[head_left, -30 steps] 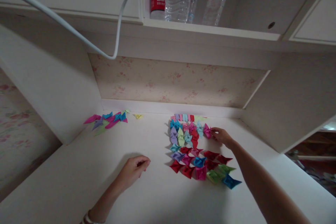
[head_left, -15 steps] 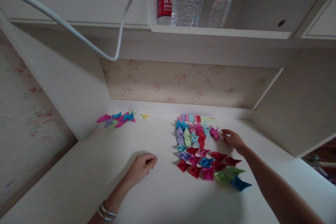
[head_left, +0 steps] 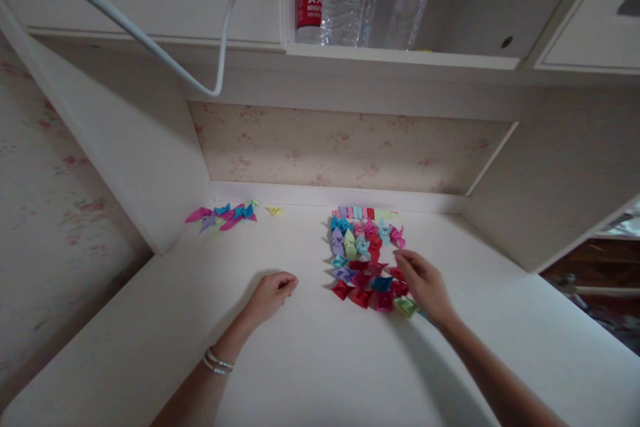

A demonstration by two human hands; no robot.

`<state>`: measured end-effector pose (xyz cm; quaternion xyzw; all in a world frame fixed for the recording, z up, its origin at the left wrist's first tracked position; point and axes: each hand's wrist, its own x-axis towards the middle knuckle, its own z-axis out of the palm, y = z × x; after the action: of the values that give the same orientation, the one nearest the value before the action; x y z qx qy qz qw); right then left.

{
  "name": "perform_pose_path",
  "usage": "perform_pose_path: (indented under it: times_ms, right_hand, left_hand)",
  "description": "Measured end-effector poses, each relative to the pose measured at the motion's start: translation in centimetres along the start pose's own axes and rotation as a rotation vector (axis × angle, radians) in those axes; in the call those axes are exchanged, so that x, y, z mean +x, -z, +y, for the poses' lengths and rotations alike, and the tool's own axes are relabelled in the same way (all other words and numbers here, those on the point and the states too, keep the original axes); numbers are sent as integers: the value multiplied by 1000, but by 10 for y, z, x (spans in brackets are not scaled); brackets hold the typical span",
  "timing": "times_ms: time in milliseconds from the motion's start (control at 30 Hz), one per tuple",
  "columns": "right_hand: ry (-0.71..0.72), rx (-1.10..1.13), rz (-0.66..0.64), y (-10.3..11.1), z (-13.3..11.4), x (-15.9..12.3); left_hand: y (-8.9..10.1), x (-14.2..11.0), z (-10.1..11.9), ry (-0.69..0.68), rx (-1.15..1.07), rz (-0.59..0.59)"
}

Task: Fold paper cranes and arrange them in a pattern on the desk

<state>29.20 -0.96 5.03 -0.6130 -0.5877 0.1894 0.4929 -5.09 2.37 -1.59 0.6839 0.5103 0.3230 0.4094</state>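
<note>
My left hand [head_left: 273, 293] is loosely closed at the folded papers' [head_left: 362, 247] eight o'clock. Right hand [head_left: 426, 285], fingers bent, at four o'clock; I cannot tell whether it grips anything.

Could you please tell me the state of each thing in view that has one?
Left hand: loosely curled closed
Right hand: over the paper rows, grip unclear
Rows of folded papers: folded, lined up closely
Left paper cluster: folded, loosely heaped
Yellow paper: folded, lying apart
Red-labelled bottle: standing on the shelf
Clear bottle: standing beside it
Bracelets: worn on the left wrist
</note>
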Motion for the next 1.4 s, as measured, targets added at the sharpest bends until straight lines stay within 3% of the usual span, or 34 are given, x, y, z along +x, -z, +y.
perform_pose_path:
  times_ms: [100, 200, 333, 467, 600, 667, 733, 833, 1000, 1200, 1400]
  right_hand:
    - [37, 76, -322, -43, -30, -63]
    - [38, 121, -522, -85, -40, -100]
    - [155, 5, -518, -112, -38, -109]
    - [151, -50, -555, -111, -35, -103]
    - [230, -152, -604, -119, -39, -94]
    - [290, -197, -604, -129, -42, -90]
    - [346, -214, -615, -139, -45, -85]
    - [365, -176, -652, -146, -45, -79]
    - [371, -104, -674, -146, -41, -73]
    - [368, -93, -654, -153, -35, -72]
    - [345, -92, -672, -158, -31, -70]
  left_hand:
    - [-1, -1, 0, -12, 39, 1]
    - [-2, -1, -1, -30, 79, 14]
    - [-3, -3, 0, -41, 94, 45]
    - [-6, -5, 1, -40, 73, 44]
    - [-6, 3, -2, 56, -22, 37]
    - [1, 16, -4, 79, 3, 53]
    - [15, 35, -6, 49, 188, 95]
    - [47, 75, -7, 2, 541, 143]
    - [94, 142, -9, 30, 753, 185]
    - [103, 195, -9, 78, 953, 204]
    - [106, 221, -14, 130, 1093, 191]
